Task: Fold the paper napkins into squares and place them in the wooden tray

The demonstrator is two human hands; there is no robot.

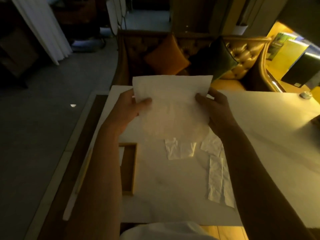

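One paper napkin [173, 101] is held spread above the bench [173, 187], pinched at its side edges by left grip [128, 110] and right grip [214, 110], probably so corners can be matched. The wooden tray [130, 170] is set lower left, within reach.

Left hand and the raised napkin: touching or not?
Touching. The head view shows the left hand pinching the raised napkin at its left edge, thumb lying across the near face.

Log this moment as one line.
napkin spread, held above table; left hand pinches left edge; right hand pinches right edge; wooden tray at left
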